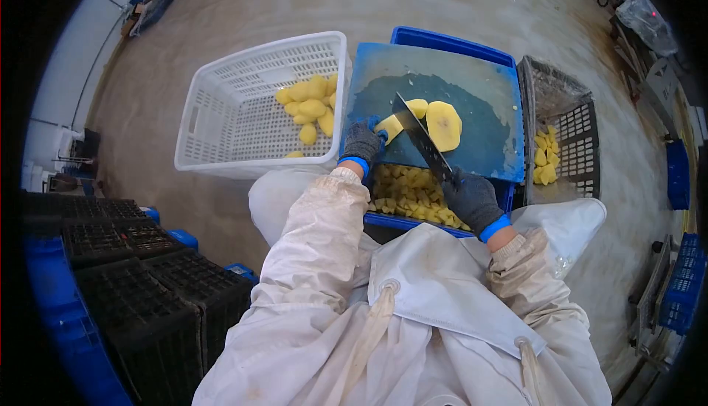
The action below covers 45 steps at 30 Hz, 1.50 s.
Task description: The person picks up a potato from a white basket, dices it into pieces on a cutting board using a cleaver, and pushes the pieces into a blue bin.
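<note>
My right hand [472, 198], in a dark glove with a blue cuff, is closed round the handle of a knife [422, 137]. Its broad blade slants up and left across the blue cutting board [487, 103]. At the board's left edge my left hand [363, 143], gloved alike, grips a pale yellow potato piece [389, 127] beside the blade. Right of the blade lies a large cut potato [444, 127], its flat face up. A smaller potato piece [417, 107] lies above it, partly behind the blade tip. Below the board, potato chunks [413, 193] fill a blue bin.
On the left stands a white basket [221, 96] with several peeled potatoes [313, 96]. A black crate [579, 144] on the right holds yellow chunks [546, 157]. Stacked black crates [140, 310] stand at the lower left. Blue crates [680, 280] are at the far right.
</note>
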Motion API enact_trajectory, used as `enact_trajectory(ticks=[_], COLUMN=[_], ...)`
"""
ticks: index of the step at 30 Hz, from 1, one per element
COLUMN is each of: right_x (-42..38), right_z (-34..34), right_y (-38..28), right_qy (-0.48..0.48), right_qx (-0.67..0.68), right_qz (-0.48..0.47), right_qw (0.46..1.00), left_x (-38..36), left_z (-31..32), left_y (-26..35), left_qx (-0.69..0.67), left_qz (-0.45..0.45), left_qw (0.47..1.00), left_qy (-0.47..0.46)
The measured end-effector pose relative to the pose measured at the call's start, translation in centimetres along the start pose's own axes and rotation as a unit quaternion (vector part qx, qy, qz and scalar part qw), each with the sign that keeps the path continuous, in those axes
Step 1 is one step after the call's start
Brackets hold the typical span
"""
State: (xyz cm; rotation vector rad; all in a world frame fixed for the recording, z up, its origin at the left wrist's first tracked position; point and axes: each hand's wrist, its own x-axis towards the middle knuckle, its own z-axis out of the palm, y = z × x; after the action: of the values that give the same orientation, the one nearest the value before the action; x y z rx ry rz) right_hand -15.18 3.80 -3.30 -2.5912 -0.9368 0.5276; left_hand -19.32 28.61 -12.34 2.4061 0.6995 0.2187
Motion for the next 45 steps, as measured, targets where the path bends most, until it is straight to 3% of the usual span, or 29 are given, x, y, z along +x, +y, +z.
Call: enact_trajectory(ticks=[8, 10, 12, 15, 17, 18, 19, 21, 25, 27, 28, 29, 30, 33, 36, 45], right_x=[4.5, 3.9, 3.1, -0.1, -1.6, -2.0, -2.3, -2.8, -3.4, -3.4, -3.3, -3.4, -3.5, -3.6, -3.5, 0.2], right_z=[2.2, 2.9, 3.1, 2.1, 2.1, 2.3, 2.5, 2.6, 2.0, 2.2, 2.3, 2.1, 1.8, 1.7, 1.0, 4.1], right_y=[0.7, 0.9, 1.3, 1.2, 1.1, 1.2, 1.2, 0.9, 0.0, 0.1, 0.1, 0.1, -0.1, 0.0, -0.3, 0.7], right_qy=[-0.039, -0.039, 0.017, -0.039, -0.010, 0.010, 0.030, 0.022, 0.021, 0.021, 0.022, 0.021, 0.019, 0.019, 0.003, -0.026], right_qx=[-0.002, 0.018, 0.074, 0.128, 0.141, 0.137, 0.132, 0.129, 0.132, 0.110, 0.088, 0.087, 0.077, 0.058, 0.042, 0.024], right_qz=[-0.030, -0.018, 0.011, 0.050, 0.036, 0.014, -0.008, 0.009, 0.022, 0.018, 0.012, 0.012, 0.007, -0.007, -0.009, -0.008], right_qw=[0.999, 0.999, 0.997, 0.990, 0.989, 0.990, 0.991, 0.991, 0.991, 0.994, 0.996, 0.996, 0.997, 0.998, 0.999, 0.999], left_x=[0.5, 0.0, 0.0, -0.7, -1.2, 0.0, 0.7, 1.3, 0.3, -0.9, -1.3, -1.7, -1.9, -1.6, -1.7, -2.0], left_z=[0.4, 0.3, -0.3, -0.2, -1.2, 0.4, 0.8, 0.9, 1.8, 2.4, 1.8, 0.1, -0.6, 0.6, 0.1, 0.5], left_y=[-0.5, -0.3, 0.2, -0.2, 1.7, -0.5, -1.4, -2.0, -2.2, -2.4, -1.0, 1.7, 3.1, 2.4, 3.1, 2.6], left_qx=[0.009, 0.004, -0.020, -0.087, -0.140, -0.049, -0.048, -0.042, -0.104, -0.027, -0.028, -0.177, -0.318, -0.407, -0.412, -0.422], left_qz=[0.010, -0.092, -0.128, -0.204, -0.154, -0.060, -0.058, -0.026, -0.076, 0.086, 0.085, -0.064, -0.210, -0.232, -0.270, -0.226], left_qw=[1.000, 0.996, 0.992, 0.973, 0.978, 0.996, 0.996, 0.996, 0.989, 0.996, 0.996, 0.982, 0.924, 0.883, 0.870, 0.878], left_qy=[0.026, 0.021, -0.005, -0.063, 0.026, 0.043, 0.042, -0.072, -0.070, 0.028, 0.028, -0.005, -0.038, -0.008, -0.021, -0.021])
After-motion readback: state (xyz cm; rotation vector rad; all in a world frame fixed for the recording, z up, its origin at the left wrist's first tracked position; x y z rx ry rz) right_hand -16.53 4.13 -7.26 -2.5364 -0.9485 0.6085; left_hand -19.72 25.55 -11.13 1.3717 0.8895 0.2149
